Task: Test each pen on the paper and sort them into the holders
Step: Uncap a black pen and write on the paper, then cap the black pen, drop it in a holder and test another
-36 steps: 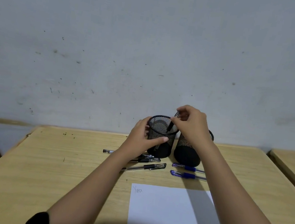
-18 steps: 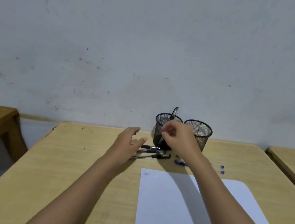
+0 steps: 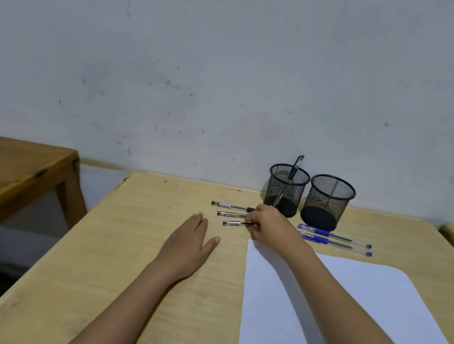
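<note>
- mesh holder (image 3: 327, 203) x2, both black
- black pen (image 3: 229, 205) x4: three lying on the desk, one standing in a holder
- blue pen (image 3: 333, 235) x2
- paper (image 3: 375, 309), just the 1 sheet
- desk (image 3: 128, 245) x3, counting the sliver of one far right

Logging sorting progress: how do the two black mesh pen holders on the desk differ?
The left black mesh holder has one black pen leaning in it; the right black mesh holder looks empty. The left holder stands behind the loose black pens, the right behind the two blue pens. Both are upright, round and alike in build.
</note>
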`<state>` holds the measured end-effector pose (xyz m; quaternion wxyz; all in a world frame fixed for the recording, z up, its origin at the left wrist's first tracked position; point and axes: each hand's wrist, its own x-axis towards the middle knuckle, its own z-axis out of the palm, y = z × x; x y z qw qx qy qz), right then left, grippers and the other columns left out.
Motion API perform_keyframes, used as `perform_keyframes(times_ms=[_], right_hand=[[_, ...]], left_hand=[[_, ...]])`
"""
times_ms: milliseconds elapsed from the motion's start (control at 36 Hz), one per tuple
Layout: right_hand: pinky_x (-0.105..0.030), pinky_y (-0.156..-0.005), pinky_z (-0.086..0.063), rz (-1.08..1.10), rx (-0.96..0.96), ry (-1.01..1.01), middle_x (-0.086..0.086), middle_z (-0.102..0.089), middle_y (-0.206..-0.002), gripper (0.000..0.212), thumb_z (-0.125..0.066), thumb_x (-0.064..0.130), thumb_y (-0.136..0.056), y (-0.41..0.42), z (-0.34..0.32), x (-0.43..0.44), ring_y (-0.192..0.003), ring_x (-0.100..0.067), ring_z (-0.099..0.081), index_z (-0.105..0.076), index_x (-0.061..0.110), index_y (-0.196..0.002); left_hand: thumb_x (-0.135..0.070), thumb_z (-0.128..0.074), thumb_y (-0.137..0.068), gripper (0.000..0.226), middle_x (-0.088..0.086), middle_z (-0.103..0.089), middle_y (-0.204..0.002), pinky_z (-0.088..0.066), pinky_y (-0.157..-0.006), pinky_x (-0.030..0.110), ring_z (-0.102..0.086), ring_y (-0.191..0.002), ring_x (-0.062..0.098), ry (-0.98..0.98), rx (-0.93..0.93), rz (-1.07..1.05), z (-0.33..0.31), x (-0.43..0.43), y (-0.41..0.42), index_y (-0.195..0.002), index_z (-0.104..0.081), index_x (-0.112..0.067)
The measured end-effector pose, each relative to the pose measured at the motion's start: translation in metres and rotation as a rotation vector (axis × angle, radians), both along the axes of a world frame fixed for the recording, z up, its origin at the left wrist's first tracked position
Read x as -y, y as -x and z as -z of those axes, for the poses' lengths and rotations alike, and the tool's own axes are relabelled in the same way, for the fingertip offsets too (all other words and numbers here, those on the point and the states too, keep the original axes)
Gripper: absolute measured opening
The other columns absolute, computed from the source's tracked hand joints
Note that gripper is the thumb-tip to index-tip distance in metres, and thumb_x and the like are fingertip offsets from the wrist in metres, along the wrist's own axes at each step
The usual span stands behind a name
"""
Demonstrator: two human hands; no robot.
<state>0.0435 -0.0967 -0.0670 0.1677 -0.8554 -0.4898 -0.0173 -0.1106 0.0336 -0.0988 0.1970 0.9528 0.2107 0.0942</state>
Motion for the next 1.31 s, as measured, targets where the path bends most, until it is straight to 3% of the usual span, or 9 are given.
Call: perform_keyframes(times_ms=[222, 306, 472, 556, 639, 750, 917, 1083, 1306], right_hand=[[-0.037, -0.074, -0.050, -0.044, 0.046, 0.064, -0.006, -0.059, -0.103, 0.019, -0.054, 0.014, -0.088, 0.003, -0.003, -0.013, -0.098, -0.024, -0.055, -0.068, 0.012, -0.100], [-0.037, -0.078, -0.048, -0.085, 0.011, -0.122, -0.007, -0.059, -0.099, 0.015, -0.058, 0.014, -0.087, 0.008, -0.009, -0.013, -0.094, -0.024, -0.056, -0.064, 0.009, -0.099], [-0.008, -0.069, -0.046, 0.064, -0.386, -0.716, -0.004, -0.062, -0.088, 0.003, -0.059, 0.010, -0.088, 0.033, -0.036, -0.004, -0.081, -0.011, -0.061, -0.056, 0.010, -0.090], [-0.024, -0.080, -0.054, 0.120, -0.691, -0.918, -0.004, -0.065, -0.082, 0.008, -0.061, 0.009, -0.087, 0.039, -0.037, 0.004, -0.081, -0.017, -0.068, -0.056, 0.014, -0.083], [-0.021, -0.075, -0.057, 0.131, -0.989, -1.076, -0.009, -0.064, -0.082, 0.005, -0.059, 0.003, -0.087, 0.044, -0.035, 0.014, -0.074, -0.013, -0.069, -0.057, 0.007, -0.085], [-0.018, -0.071, -0.057, 0.131, -1.188, -1.223, -0.011, -0.062, -0.078, 0.010, -0.059, -0.004, -0.085, 0.046, -0.032, 0.031, -0.067, -0.012, -0.068, -0.058, 0.004, -0.079], [-0.025, -0.074, -0.057, 0.044, -1.164, -1.122, -0.016, -0.067, -0.080, 0.012, -0.065, -0.008, -0.077, 0.044, -0.025, 0.065, -0.076, -0.021, -0.068, -0.063, 0.003, -0.074], [-0.020, -0.066, -0.055, 0.062, -0.895, -0.833, 0.002, -0.070, -0.065, 0.014, -0.074, -0.008, -0.069, 0.037, -0.029, 0.090, -0.063, -0.010, -0.065, -0.067, 0.003, -0.074], [-0.017, -0.065, -0.049, 0.059, -0.585, -0.634, -0.001, -0.067, -0.068, 0.016, -0.077, 0.001, -0.070, 0.036, -0.036, 0.094, -0.063, -0.006, -0.060, -0.071, 0.016, -0.072]], left_hand=[[-0.047, -0.032, -0.097, 0.063, 0.006, -0.013, -0.158, -0.013, -0.117, 0.030, -0.009, -0.146, 0.017, -0.010, 0.001, -0.005, -0.001, 0.002, 0.002, -0.146, -0.022, -0.009], [-0.046, -0.036, -0.096, 0.062, 0.006, -0.015, -0.158, -0.014, -0.115, 0.029, -0.011, -0.145, 0.017, 0.025, 0.022, -0.009, -0.003, 0.002, 0.002, -0.145, -0.025, -0.009], [-0.040, -0.051, -0.092, 0.053, 0.005, -0.043, -0.142, -0.031, -0.108, 0.031, -0.035, -0.134, 0.019, 0.225, 0.176, -0.031, -0.007, -0.001, 0.002, -0.134, -0.044, -0.009], [-0.031, -0.061, -0.088, 0.042, 0.002, -0.056, -0.125, -0.050, -0.091, 0.025, -0.054, -0.113, 0.011, 0.659, 0.397, -0.046, -0.014, 0.006, 0.001, -0.123, -0.055, -0.010], [-0.022, -0.063, -0.088, 0.021, 0.005, -0.060, -0.105, -0.055, -0.083, 0.026, -0.058, -0.095, 0.011, 0.990, 0.521, 0.035, -0.024, 0.018, 0.003, -0.108, -0.064, -0.015], [-0.020, -0.061, -0.089, 0.012, 0.000, -0.067, -0.091, -0.048, -0.085, 0.030, -0.060, -0.089, 0.011, 0.948, 0.631, 0.064, -0.031, 0.027, 0.001, -0.098, -0.069, -0.020], [-0.006, -0.063, -0.084, 0.011, 0.005, -0.072, -0.088, -0.051, -0.071, 0.015, -0.063, -0.084, 0.019, 1.025, 0.713, 0.105, -0.045, 0.032, -0.002, -0.090, -0.072, -0.009], [-0.004, -0.065, -0.082, 0.012, -0.007, -0.074, -0.074, -0.051, -0.071, 0.016, -0.067, -0.074, 0.009, 0.882, 0.652, 0.195, -0.056, 0.023, -0.005, -0.081, -0.073, -0.014], [-0.008, -0.067, -0.082, 0.008, 0.000, -0.073, -0.085, -0.051, -0.074, 0.013, -0.067, -0.078, 0.002, 0.802, 0.614, 0.228, -0.068, 0.029, -0.012, -0.085, -0.073, -0.012]])
